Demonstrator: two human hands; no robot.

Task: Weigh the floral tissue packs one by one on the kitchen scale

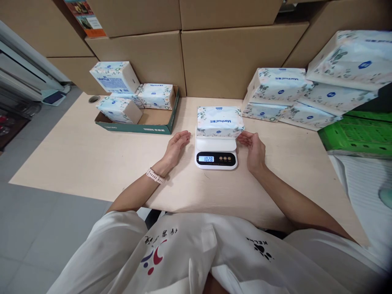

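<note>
Pack [219, 120], rectangular white floral plastic, lies flat so white plastic scale [215, 144] bears it, near far edge of pale wooden table [128, 159]; left grip [175, 148] and right grip [255, 152], loosely open, hold nothing.

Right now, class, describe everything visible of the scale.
The scale is white, seemingly plastic, with a platform and a black front panel bearing a lit display, apparently reading 1028, and three buttons. It lies flat on the table, between the left hand and the right hand; neither grips it. A pack rests on it, hiding its back.
</note>
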